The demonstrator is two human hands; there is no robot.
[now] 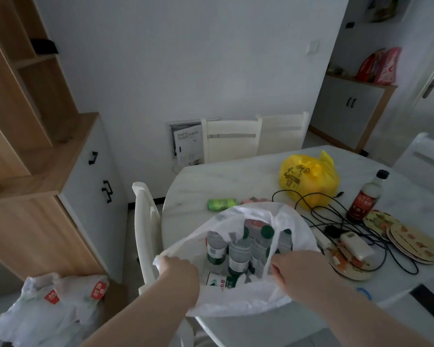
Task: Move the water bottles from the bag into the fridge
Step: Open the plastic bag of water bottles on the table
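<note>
A white plastic bag (238, 296) stands on the near edge of the round white table (236, 176). Inside it are several clear water bottles (239, 251) with green caps and green-and-white labels, mostly upright, one lying at the bottom. My left hand (178, 267) grips the bag's left handle and pulls it outward. My right hand (296, 267) grips the right handle strip, holding the mouth wide. No fridge is in view.
On the table lie a yellow bag (308, 179), a dark sauce bottle (366, 196), black cables (336, 216), stacked plates (411, 241) and a green packet (222, 204). White chairs (145, 221) ring the table. Another white bag (53, 311) sits on the floor beside a wooden cabinet (35, 196).
</note>
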